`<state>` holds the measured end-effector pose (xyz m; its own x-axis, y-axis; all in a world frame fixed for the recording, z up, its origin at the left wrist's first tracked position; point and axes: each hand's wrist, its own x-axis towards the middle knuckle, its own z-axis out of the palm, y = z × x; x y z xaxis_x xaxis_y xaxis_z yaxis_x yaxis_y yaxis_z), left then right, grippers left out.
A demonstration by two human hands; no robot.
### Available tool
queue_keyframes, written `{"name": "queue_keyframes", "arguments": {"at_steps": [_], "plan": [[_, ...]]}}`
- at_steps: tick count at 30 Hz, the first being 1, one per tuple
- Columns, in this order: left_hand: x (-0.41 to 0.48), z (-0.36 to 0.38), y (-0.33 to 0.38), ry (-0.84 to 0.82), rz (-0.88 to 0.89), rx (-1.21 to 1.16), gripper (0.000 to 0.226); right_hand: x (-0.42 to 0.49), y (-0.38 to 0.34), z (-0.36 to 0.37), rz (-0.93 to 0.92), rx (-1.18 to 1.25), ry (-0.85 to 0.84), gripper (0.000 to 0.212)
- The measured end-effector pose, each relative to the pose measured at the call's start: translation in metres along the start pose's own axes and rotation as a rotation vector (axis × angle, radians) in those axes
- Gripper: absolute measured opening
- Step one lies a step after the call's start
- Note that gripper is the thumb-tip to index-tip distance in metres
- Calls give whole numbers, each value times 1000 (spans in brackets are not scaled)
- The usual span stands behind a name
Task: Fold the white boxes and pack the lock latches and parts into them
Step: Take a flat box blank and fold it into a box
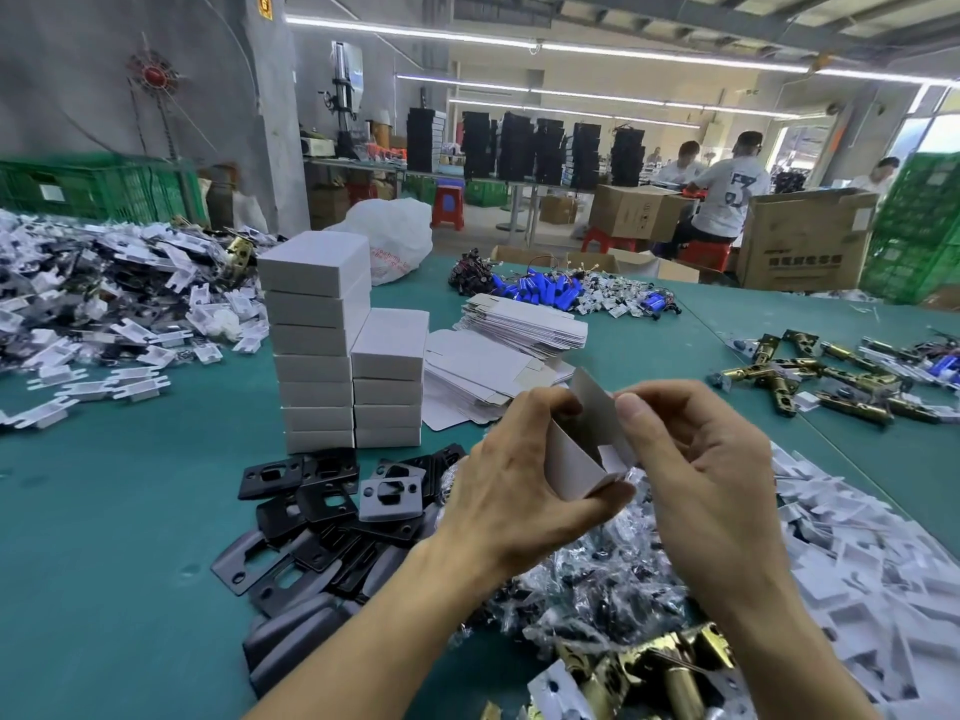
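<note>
- Item in hand: one small white cardboard box [574, 462], partly erected, held in the air between both hands above the green table mat [130, 511] and over a heap of clear-bagged small parts [597, 579]
- Left hand [511, 491]: fingers curled round the box's near wall, thumb under its lower corner, gripping it
- Right hand [696, 459]: thumb and forefinger pinching the raised top flap
- Handling, as judged: thin card, very light, stiff only along its creases; a hard squeeze would likely dent a wall. Best held by the side walls close to the folds, with flaps pushed at their edges
- Not yet packed: brass-coloured lock latches [670, 672] lie nearest the camera, flat black metal plates [322, 506] to the left
- Two stacks of closed white boxes [317, 350] stand behind, with flat box blanks [519, 324] beside them
</note>
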<state>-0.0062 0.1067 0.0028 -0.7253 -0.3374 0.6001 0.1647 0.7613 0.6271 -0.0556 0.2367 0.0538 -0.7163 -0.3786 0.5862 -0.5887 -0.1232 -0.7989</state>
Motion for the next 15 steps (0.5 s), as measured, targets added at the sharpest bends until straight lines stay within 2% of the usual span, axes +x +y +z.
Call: {"name": "queue_keyframes", "arguments": {"at_steps": [3, 6, 8, 11, 15], "plan": [[0, 0, 0, 0, -10, -3, 65, -1, 3, 0, 68, 49, -51, 14], [1, 2, 1, -5, -12, 34, 70, -2, 11, 0, 165, 87, -90, 3], [1, 2, 2, 0, -20, 38, 69, -3, 15, 0, 210, 127, -108, 6], [1, 3, 3, 7, -16, 18, 67, -4, 19, 2, 217, 90, -76, 13], [0, 4, 4, 31, -7, 30, 70, -3, 20, 4, 176, 37, 7, 12]]}}
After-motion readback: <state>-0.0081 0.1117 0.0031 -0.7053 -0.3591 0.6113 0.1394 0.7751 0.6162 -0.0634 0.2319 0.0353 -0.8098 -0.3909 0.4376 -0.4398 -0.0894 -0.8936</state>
